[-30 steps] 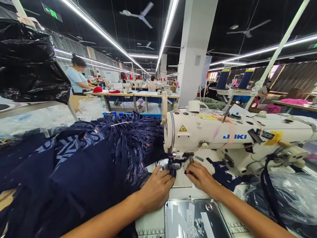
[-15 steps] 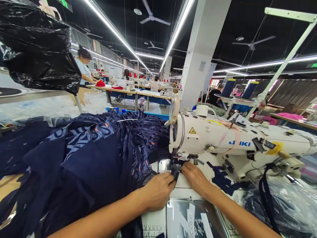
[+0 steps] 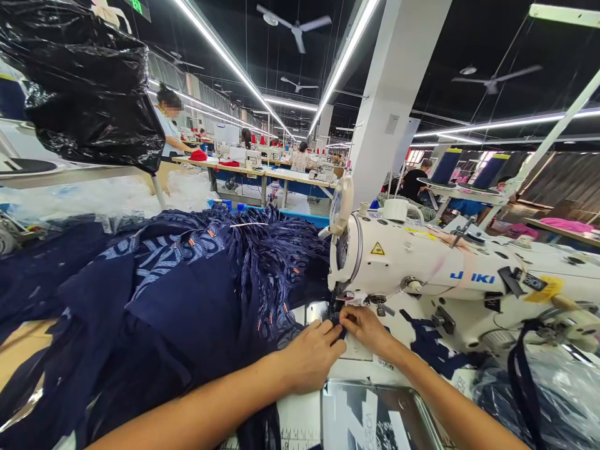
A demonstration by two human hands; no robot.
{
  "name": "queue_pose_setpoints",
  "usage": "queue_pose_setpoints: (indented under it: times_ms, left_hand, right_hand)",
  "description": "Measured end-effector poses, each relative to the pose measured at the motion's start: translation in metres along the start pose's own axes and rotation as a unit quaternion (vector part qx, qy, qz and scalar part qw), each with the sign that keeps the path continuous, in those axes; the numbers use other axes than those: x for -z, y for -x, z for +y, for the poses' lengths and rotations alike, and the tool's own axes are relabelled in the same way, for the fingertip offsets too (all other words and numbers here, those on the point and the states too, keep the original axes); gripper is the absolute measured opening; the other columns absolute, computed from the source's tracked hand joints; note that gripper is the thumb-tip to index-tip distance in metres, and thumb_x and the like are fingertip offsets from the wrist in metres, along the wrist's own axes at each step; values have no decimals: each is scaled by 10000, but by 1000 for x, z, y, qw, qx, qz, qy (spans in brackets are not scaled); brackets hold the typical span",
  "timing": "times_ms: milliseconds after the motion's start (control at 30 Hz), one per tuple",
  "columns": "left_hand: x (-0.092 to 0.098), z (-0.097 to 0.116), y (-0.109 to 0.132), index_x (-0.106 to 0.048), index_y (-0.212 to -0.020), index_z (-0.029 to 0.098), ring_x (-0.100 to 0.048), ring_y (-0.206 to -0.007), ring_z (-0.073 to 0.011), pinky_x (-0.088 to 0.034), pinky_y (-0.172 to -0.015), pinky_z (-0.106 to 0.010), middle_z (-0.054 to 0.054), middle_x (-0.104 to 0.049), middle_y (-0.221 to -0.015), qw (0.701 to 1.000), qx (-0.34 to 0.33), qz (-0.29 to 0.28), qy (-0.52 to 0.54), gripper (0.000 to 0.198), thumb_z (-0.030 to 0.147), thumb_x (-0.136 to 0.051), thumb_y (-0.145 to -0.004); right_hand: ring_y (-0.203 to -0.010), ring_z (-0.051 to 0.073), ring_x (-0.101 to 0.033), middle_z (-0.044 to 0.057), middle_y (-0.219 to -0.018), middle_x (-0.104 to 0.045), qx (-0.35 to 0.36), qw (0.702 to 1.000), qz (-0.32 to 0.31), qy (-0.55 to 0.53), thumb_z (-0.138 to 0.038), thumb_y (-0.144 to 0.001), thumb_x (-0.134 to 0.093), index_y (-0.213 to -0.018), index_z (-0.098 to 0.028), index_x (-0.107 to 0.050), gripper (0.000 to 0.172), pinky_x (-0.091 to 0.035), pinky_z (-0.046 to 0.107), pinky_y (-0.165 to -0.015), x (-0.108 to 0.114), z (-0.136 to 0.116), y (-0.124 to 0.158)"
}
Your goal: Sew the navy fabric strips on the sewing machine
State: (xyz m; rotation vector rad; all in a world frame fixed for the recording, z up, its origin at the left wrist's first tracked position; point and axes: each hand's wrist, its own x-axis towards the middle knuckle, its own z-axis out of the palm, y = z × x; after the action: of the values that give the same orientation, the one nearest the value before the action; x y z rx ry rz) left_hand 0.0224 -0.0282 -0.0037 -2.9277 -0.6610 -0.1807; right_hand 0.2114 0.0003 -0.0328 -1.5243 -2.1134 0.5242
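A white sewing machine (image 3: 422, 253) stands in front of me, its needle area low on its left end. My left hand (image 3: 316, 353) lies just before the presser foot, with its fingers bent together over a small piece of navy fabric (image 3: 334, 310). Thumb and fingertips of my right hand (image 3: 363, 326) pinch close to the same piece, right beside the needle. The fingers of both hands almost touch and hide most of that piece. To the left is a large heap of navy garment pieces (image 3: 187, 300) with patterned light-blue bands and small orange marks.
A metal-rimmed tray (image 3: 337, 406) with white labels sits near me on the bed. Navy scraps (image 3: 429, 340) and a clear plastic bag (image 3: 557, 387) lie right. A black plastic bag (image 3: 94, 94) hangs upper left. Thread cones (image 3: 445, 167) stand behind the machine; a co-worker (image 3: 169, 128) works farther back.
My hands have come closer together at the needle. The left fingers have moved forward over the fabric that showed between the hands before. The whole view has shifted slightly.
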Motion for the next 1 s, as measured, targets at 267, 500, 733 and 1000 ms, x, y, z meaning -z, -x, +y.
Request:
queue_pose_setpoints:
  times_ms: [267, 500, 733, 1000]
  left_hand:
    - [-3, -4, -2, -523, -974, 102, -457, -1022, -248, -405, -872, -373, -145, -484, -1197, 1000, 4, 5, 30, 218, 134, -453, -770]
    - [-10, -7, 2, -537, -981, 102, -460, -1073, -235, -383, -940, -333, -134, -521, -1136, 997, -14, 46, 63, 276, 87, -450, -719]
    - [-10, -4, -3, -546, -981, 89, -476, -1060, -241, -362, -970, -356, -145, -543, -1087, 996, 14, 65, 55, 302, 87, -464, -691]
    - [-12, -2, -12, -536, -961, 106, -484, -1045, -237, -374, -948, -360, -135, -550, -1055, 998, 43, 36, 36, 248, 82, -451, -730]
  right_hand:
    - [-624, 153, -504, -2, -626, -537, 84, 991, 62, 82, -190, -823, -405, -723, -192, -517, 149, -403, 261, -567, -6, 4, 5]
    - [-813, 186, -551, 89, -906, -620, 312, 919, 101, 218, -98, -866, -360, -887, -147, -589, 235, -467, 331, -724, 6, -2, 20]
    - [-887, 199, -585, 105, -977, -651, 360, 880, 120, 287, -71, -862, -354, -986, -101, -608, 284, -502, 330, -760, 10, 7, 16]
    - [-918, 206, -602, 119, -1045, -638, 341, 875, 105, 328, -34, -826, -350, -1046, -100, -598, 337, -525, 329, -733, 11, 11, 13]
